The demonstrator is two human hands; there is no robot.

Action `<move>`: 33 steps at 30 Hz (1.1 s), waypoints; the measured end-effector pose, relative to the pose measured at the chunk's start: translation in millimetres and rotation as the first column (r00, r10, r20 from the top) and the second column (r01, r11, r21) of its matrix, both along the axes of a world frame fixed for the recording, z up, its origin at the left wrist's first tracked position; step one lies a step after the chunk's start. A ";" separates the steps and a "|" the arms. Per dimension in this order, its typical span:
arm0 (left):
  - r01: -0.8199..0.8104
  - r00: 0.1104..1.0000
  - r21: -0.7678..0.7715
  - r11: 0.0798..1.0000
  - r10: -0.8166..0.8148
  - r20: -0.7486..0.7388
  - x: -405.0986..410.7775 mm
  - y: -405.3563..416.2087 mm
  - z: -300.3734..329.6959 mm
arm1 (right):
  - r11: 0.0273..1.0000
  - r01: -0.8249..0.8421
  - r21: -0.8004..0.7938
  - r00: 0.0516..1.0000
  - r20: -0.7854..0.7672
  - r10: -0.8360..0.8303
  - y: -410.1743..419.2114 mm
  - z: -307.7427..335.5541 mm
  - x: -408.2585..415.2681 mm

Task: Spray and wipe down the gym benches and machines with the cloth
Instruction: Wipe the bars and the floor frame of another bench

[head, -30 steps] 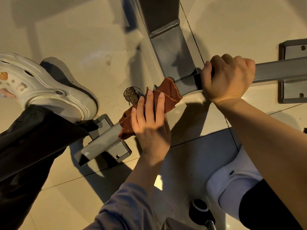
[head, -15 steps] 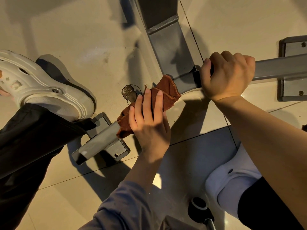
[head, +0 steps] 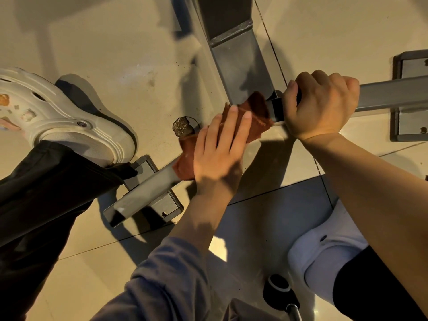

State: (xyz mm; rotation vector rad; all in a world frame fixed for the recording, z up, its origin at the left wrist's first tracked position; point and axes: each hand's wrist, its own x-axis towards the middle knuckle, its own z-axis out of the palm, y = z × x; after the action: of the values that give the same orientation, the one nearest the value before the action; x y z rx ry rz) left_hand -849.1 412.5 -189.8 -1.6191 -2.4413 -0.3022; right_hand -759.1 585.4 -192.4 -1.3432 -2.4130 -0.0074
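A rust-brown woven cloth is laid along a grey rectangular steel base bar of a gym machine, and its long axis follows the bar, running from lower left to upper right. The cloth's middle is hidden under the left hand, which is pressed flat on it with fingers straight and slightly spread. Just beyond the cloth's upper right end, the bar is gripped by the right hand, whose fingers are curled over the top; what lies beneath that hand is concealed, though a dark band on the bar is seen beside the thumb. The bar is continued past the right hand to the frame's edge, where it is cut off. Its lower left end is seated on a grey foot plate, partly covered by a black trouser leg and a white clog. A grey upright post is joined to the bar behind the cloth, its top cut off. Just left of the cloth, a small round brownish object is seen on the beige floor tiles; it cannot be identified.
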 end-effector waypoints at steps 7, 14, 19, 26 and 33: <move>0.110 0.991 0.044 0.993 -0.113 0.067 -6.2 11.2 1.8 | 1.000 0.008 -0.009 0.999 0.035 -0.008 0.3 3.0 -0.7; 0.068 0.994 -0.009 0.998 -0.067 0.088 -25.4 -63.1 16.2 | 1.000 -0.019 -0.016 0.999 0.046 0.020 0.1 3.8 2.2; -0.029 0.995 -0.027 0.999 0.031 0.099 -20.7 -78.1 25.0 | 0.998 -0.035 -0.048 0.995 0.096 0.039 -1.0 4.9 3.1; -0.080 0.965 0.046 0.996 0.066 0.255 2.2 -88.0 47.1 | 0.974 -0.061 -0.217 0.998 0.006 0.063 -0.2 14.7 2.7; -0.231 0.520 -0.074 0.970 0.187 0.834 31.9 -63.2 95.9 | 0.923 -0.008 -0.384 0.927 -0.348 -0.137 -29.1 45.5 17.0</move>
State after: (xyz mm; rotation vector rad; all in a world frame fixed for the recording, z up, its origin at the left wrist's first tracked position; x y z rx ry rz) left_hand -817.1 349.3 -93.9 -1.2646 -3.2068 -1.3778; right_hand -742.1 556.3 -146.9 -1.4304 -2.1092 0.6702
